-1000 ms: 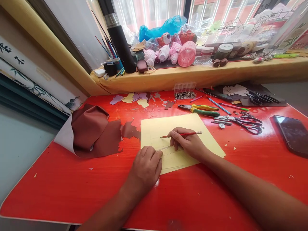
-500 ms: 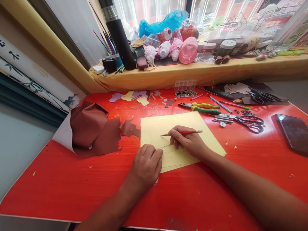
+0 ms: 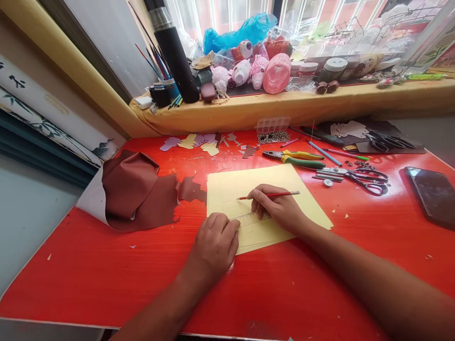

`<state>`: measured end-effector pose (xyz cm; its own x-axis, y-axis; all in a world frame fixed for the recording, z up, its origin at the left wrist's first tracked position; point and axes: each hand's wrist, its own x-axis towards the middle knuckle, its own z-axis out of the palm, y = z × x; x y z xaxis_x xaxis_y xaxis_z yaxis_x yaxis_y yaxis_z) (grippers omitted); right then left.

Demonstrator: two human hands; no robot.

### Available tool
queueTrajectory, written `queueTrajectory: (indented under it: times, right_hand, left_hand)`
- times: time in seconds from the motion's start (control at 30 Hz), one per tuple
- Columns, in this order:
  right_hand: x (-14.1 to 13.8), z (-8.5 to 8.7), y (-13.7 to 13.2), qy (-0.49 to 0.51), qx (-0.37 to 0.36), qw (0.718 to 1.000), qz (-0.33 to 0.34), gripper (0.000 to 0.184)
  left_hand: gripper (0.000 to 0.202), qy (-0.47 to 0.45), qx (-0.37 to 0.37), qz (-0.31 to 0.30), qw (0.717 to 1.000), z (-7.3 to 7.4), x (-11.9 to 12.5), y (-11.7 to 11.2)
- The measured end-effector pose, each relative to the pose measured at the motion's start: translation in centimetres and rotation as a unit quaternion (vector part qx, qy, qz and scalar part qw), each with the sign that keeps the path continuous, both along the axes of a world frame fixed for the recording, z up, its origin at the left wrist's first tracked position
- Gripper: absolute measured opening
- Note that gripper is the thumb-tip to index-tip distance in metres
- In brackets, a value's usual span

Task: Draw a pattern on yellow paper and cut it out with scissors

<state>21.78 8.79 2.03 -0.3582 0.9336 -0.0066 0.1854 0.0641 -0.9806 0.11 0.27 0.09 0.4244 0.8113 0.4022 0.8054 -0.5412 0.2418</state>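
A pale yellow sheet of paper (image 3: 302,199) lies on the red table (image 3: 88,274). My right hand (image 3: 280,210) is closed around a red pencil (image 3: 273,194) whose tip points left onto the sheet. A clear ruler (image 3: 249,217) lies across the paper just below the pencil. My left hand (image 3: 215,246) rests with curled fingers pressing on the ruler's left end and the paper's lower left edge.
A brown leather piece (image 3: 135,194) lies to the left. Pliers (image 3: 298,159), scissors (image 3: 366,180), loose pencils and a phone (image 3: 432,194) sit at the right. Paper cut-outs (image 3: 199,142) and a bead box (image 3: 273,127) lie at the back. The window ledge (image 3: 284,109) holds a black flask, brushes and jars.
Both hands stay on the paper almost unmoved. The view has shifted slightly between the frames.
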Motion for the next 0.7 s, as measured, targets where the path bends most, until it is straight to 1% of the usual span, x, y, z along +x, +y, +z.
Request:
queueTrajectory:
  times: [0.3, 0.7]
  right_hand:
    - [-0.07, -0.13, 0.05, 0.001, -0.002, 1.000, 0.000, 0.041]
    - [-0.06, -0.19, 0.09, -0.015, 0.006, 1.000, 0.011, 0.038]
  left_hand:
    - [0.018, 0.002, 0.002, 0.003, 1.000, -0.03, 0.00, -0.08]
    - [0.020, 0.005, 0.000, 0.009, 1.000, -0.01, 0.09, -0.11]
